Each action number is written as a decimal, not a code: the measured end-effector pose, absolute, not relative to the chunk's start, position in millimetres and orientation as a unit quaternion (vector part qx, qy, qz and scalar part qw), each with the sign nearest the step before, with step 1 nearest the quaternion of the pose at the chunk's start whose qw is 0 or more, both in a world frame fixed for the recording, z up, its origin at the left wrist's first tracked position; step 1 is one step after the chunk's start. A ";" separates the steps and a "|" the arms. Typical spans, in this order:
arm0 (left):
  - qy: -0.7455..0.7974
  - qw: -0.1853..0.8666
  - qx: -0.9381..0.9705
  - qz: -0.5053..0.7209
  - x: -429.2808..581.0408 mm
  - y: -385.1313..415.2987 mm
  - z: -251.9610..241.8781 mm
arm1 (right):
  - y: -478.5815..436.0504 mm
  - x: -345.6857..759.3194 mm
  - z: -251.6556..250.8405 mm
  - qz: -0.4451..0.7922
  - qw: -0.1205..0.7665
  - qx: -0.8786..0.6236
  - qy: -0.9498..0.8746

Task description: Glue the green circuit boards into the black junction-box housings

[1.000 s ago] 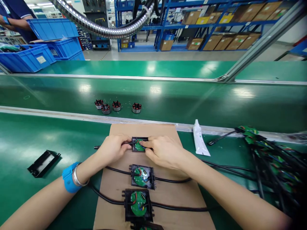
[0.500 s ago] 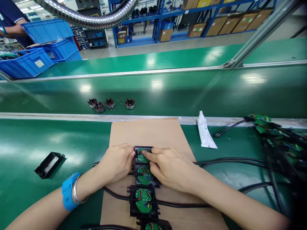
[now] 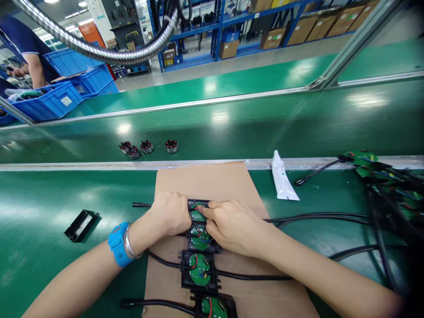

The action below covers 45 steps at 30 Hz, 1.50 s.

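Several black plastic housings with round green circuit boards stand in a column on a brown cardboard sheet point(image 3: 202, 179). My left hand point(image 3: 172, 212) is closed at the left edge of the farthest housing point(image 3: 198, 201), around a black cable point(image 3: 141, 204) whose end sticks out to the left. The fingertips are hidden. My right hand point(image 3: 233, 225) grips the same housing from the right, its index finger pressed on the green circuit board point(image 3: 198, 215) by the red wire. Its thumb lies by the second housing point(image 3: 199, 238). Nearer me is a third housing point(image 3: 199, 270) with cables at both sides.
An open black case point(image 3: 82, 226) lies at left. A white tube point(image 3: 283, 179) and a heap of cabled circuit boards point(image 3: 364, 163) are at right. Several small motor parts point(image 3: 171, 146) sit beyond the metal strip. Blue bins point(image 3: 49, 104) and a person point(image 3: 29, 48) are at far left.
My left hand has turned into a tighter fist, and the cable end beside it has swung upward. My right index finger stays on the board. The view has shifted slightly.
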<state>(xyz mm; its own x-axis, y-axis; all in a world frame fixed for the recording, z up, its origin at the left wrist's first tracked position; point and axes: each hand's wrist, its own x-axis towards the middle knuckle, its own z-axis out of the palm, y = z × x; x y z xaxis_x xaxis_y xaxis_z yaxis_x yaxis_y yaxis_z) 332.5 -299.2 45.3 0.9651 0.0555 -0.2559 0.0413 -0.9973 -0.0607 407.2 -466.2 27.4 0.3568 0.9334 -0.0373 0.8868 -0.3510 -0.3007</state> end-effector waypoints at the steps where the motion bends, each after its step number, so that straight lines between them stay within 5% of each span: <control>1: -0.037 0.032 -0.992 0.114 329.0 -298.9 47.3 | -466.9 407.1 27.5 0.099 0.118 -0.816 -0.558; 6: 0.039 -0.004 -0.999 0.023 297.9 -300.8 28.7 | -466.9 405.6 28.5 0.110 0.125 -0.818 -0.551; 12: 0.088 0.105 -0.989 0.051 291.4 -311.3 14.7 | -465.8 410.6 31.2 0.142 0.158 -0.811 -0.544; 20: 0.113 -0.118 -0.985 -0.062 297.5 -293.4 28.8 | -486.0 422.2 40.6 0.222 0.219 -0.810 -0.497; 32: 0.199 -0.162 -0.965 -0.053 302.5 -294.4 9.0 | -488.3 412.4 17.5 0.074 0.173 -0.806 -0.562; 36: 0.197 -0.156 -0.967 -0.050 301.7 -294.6 9.4 | -482.6 416.3 18.1 0.141 0.171 -0.839 -0.497; 45: 0.185 -0.135 -0.973 -0.019 299.4 -298.7 9.8 | -466.7 424.1 33.7 0.198 0.017 -0.827 -0.526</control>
<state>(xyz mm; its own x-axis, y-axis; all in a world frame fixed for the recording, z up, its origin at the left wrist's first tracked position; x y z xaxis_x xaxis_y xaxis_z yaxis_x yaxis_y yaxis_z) 299.4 -298.7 9.8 0.9308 -0.3552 0.0867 -0.3654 -0.8950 0.2559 424.1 -466.7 33.7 0.3684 0.8767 -0.3094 0.8636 -0.4460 -0.2353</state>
